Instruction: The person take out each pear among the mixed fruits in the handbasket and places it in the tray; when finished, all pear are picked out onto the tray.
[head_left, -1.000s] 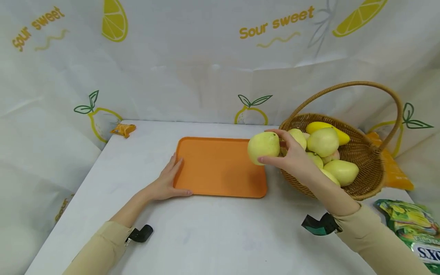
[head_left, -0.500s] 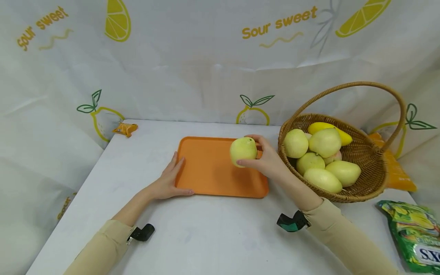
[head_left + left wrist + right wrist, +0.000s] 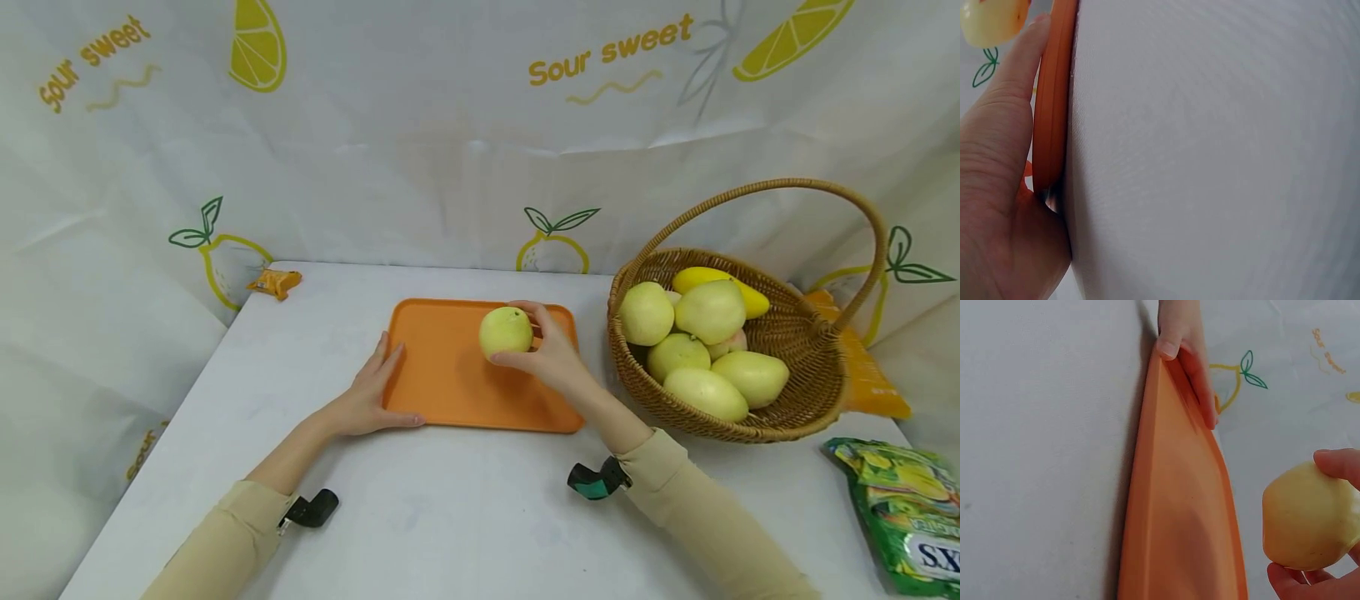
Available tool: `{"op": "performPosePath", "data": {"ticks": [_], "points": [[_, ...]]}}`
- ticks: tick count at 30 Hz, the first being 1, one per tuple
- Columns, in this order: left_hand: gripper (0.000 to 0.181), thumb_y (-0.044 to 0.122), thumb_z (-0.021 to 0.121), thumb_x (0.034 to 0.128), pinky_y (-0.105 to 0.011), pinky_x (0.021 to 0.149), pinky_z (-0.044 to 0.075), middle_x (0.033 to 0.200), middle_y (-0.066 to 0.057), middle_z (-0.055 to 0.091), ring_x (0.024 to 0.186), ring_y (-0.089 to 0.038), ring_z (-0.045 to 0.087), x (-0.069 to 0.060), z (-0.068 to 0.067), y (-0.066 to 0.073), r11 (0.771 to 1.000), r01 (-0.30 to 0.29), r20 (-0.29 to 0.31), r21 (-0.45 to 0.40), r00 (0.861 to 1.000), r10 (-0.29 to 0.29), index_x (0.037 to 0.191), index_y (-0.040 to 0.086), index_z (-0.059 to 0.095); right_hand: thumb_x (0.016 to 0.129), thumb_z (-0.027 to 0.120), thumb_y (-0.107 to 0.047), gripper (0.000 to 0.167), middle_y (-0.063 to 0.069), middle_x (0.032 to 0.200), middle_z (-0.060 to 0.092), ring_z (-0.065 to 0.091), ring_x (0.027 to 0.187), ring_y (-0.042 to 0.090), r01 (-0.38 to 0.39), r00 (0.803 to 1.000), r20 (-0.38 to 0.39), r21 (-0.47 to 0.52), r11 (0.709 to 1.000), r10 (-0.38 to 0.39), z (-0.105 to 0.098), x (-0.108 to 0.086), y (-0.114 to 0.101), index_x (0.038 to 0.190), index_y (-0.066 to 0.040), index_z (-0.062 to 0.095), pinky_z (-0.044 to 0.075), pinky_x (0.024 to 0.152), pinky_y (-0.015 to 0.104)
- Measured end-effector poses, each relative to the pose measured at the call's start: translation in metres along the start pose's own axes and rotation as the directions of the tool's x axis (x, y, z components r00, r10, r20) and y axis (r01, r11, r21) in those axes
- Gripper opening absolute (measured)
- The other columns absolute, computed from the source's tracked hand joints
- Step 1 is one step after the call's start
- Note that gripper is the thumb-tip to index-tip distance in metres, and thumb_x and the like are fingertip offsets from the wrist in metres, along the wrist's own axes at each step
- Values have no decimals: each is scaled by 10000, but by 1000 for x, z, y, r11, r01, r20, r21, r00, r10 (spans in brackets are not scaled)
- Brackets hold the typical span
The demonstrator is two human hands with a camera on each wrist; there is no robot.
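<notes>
A round yellow-green fruit [image 3: 506,332], like an apple or a pear, is above the right half of an orange tray [image 3: 442,387]. My right hand [image 3: 551,354] holds it from the right between thumb and fingers. In the right wrist view the fruit [image 3: 1304,515] is apart from the tray [image 3: 1179,506]. My left hand [image 3: 367,396] rests at the tray's left side, its straight fingers spread along the rim and its thumb at the front edge. The left wrist view shows that hand [image 3: 997,156] against the tray's outer wall [image 3: 1054,125].
A wicker basket [image 3: 813,392] with a tall handle stands right of the tray, holding several yellow-green fruits [image 3: 708,311] and a yellow one [image 3: 752,298]. An orange bag [image 3: 873,379] lies behind it. A green packet [image 3: 911,517] is at front right, a small orange packet [image 3: 275,283] at back left.
My right hand has carried the round fruit left, away from the basket's rim and in over the tray. The left hand and the tray have stayed in place.
</notes>
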State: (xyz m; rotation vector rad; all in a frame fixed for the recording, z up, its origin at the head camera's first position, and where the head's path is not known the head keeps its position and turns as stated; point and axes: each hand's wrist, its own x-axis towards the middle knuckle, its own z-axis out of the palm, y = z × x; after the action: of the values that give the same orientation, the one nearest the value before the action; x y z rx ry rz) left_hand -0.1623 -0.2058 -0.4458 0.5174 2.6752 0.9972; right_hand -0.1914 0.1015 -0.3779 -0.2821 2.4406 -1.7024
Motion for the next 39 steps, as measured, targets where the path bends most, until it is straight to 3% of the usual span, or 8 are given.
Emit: {"op": "performPosePath", "data": {"ticks": [6, 18, 27, 39], "points": [[1228, 555, 800, 736, -598, 1141, 89, 1598, -122, -211, 1469, -340, -100, 0, 0, 1, 1000, 1, -3, -5, 1000, -1, 1574, 88, 35, 745, 852, -159, 806, 106, 1414, 434, 459, 1213, 324, 17, 1000, -14, -5, 1000, -17, 14, 8, 7, 1426, -148, 420, 442, 939, 478], [1223, 559, 792, 744, -607, 1137, 98, 1599, -119, -210, 1470, -352, -86, 0, 2, 1, 1000, -1, 0, 1, 1000, 1, 1573, 79, 31, 742, 853, -186, 833, 130, 1391, 470, 501, 1176, 300, -38, 999, -5, -34, 999, 37, 38, 22, 16, 1426, -54, 396, 434, 981, 443], [1221, 556, 791, 747, -614, 1134, 93, 1600, -113, -209, 1470, -353, -89, -1, 0, 3, 1000, 6, 6, -8, 1000, -6, 1574, 87, 26, 738, 862, -180, 807, 111, 1370, 498, 508, 1155, 285, -3, 1000, -6, -34, 999, 3, 55, 36, 17, 1411, -79, 428, 428, 981, 431], [1213, 554, 785, 755, -623, 1130, 97, 1599, -113, -207, 1470, -354, -87, -1, -1, 3, 1000, 6, 10, -9, 1000, -6, 1572, 81, 24, 737, 868, -192, 827, 73, 1404, 484, 553, 1128, 252, -27, 1000, -9, -12, 1000, 27, 74, 54, 13, 1431, -126, 422, 457, 955, 414]]}}
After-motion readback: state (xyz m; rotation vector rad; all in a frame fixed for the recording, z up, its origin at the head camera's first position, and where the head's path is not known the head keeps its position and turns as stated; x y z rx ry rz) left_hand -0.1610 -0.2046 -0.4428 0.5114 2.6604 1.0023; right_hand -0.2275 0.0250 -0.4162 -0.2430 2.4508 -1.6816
